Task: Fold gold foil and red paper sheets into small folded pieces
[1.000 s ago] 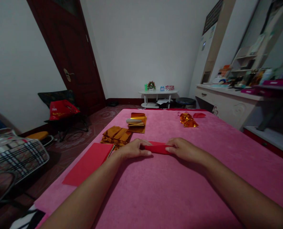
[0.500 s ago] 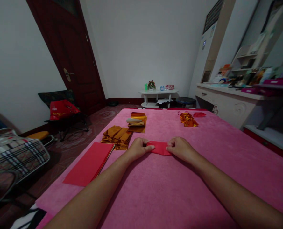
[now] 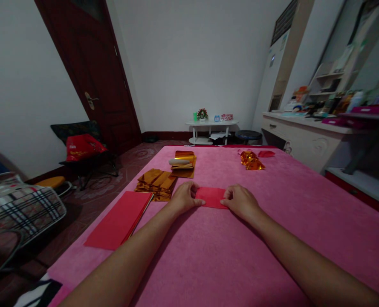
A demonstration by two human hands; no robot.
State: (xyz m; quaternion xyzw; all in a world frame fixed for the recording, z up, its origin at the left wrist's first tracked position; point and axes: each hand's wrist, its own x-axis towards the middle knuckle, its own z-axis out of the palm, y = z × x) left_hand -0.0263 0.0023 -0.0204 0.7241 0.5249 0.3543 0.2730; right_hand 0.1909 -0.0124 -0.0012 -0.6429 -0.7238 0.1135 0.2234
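Since a second ago the red paper (image 3: 211,197) has gone from a narrow folded strip to a wider flat rectangle, and both hands have shifted slightly farther up the pink table cover (image 3: 227,256). The left hand (image 3: 184,197) rests on the cover at the paper's left end, fingers curled, thumb and fingertips pinching that edge. The right hand (image 3: 240,199) mirrors it at the right end, fingers bent and closed on the paper's edge. The paper lies flat between the two hands, near mid-table. To the left lies a stack of red sheets (image 3: 119,219); just beyond it, gold foil sheets (image 3: 157,181) and a second gold pile (image 3: 183,164). Crumpled gold foil (image 3: 251,160) sits well apart at the far right.
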